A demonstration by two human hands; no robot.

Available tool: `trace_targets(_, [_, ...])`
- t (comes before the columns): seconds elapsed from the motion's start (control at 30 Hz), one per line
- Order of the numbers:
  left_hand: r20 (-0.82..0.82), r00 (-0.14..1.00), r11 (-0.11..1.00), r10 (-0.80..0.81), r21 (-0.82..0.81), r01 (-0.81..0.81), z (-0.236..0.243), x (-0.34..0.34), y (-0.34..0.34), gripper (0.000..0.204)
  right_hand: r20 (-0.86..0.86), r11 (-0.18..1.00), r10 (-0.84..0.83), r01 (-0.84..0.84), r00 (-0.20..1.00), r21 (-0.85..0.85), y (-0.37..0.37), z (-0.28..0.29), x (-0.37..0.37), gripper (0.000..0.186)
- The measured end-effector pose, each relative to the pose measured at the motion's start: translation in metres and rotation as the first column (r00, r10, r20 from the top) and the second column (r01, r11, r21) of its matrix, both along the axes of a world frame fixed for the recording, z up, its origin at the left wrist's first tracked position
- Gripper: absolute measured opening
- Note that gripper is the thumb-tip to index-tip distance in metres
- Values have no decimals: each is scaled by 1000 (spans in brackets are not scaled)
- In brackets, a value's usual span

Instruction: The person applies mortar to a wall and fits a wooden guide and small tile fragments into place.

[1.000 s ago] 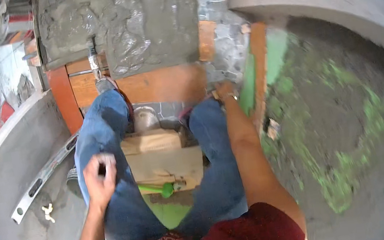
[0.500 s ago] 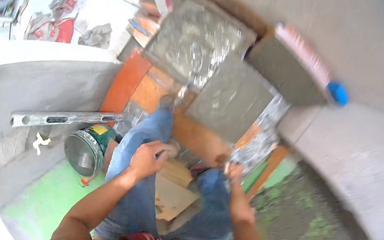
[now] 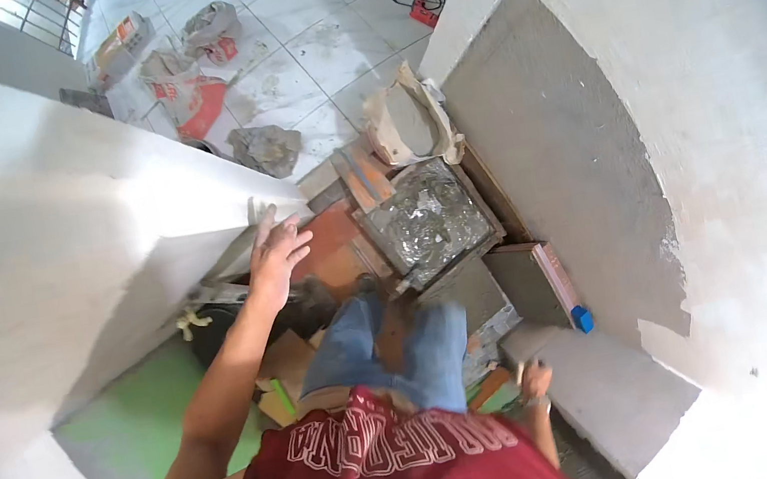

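Note:
My left hand (image 3: 282, 251) is raised with its fingers spread, holding nothing, close to the end of the low white wall (image 3: 225, 200). My right hand (image 3: 535, 379) is low at the right, above the edge of the grey ledge (image 3: 611, 384). Its fingers look curled, but blur hides what they hold, if anything. In front of my knees is a square tray of wet grey mortar (image 3: 430, 216), with a tool handle (image 3: 411, 281) at its near edge. A flat mortar-coated slab (image 3: 467, 294) lies nearer me.
An open bag (image 3: 410, 123) stands behind the tray beside orange tile pieces (image 3: 363, 177). A pink-edged board (image 3: 552, 277) with a blue end (image 3: 581, 318) leans at the right wall. Plastic bags (image 3: 212, 30) and a red tool with a cord (image 3: 424, 11) lie on the tiled floor.
I have risen from a low crouch and the view has tilted up to show more tiled floor. My left hand has left my knee and reached forward; my right hand has moved right toward the ledge.

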State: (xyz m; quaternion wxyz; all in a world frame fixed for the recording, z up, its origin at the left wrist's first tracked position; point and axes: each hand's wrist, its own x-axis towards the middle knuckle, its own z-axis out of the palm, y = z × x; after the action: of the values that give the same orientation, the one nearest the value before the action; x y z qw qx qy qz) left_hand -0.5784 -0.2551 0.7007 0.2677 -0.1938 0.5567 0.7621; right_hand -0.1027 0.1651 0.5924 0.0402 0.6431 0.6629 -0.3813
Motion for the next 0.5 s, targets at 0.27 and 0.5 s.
trace_targets(0.27, [-201, 971, 968, 132, -185, -170, 35, -61, -6, 83, -361, 741, 669, -546, 650, 391, -59, 90, -475, 23])
trace_targets(0.5, [-210, 958, 833, -195, -551, 49, 3, -112, -21, 48, -754, 538, 535, -842, 382, -45, -189, 96, -777, 22])
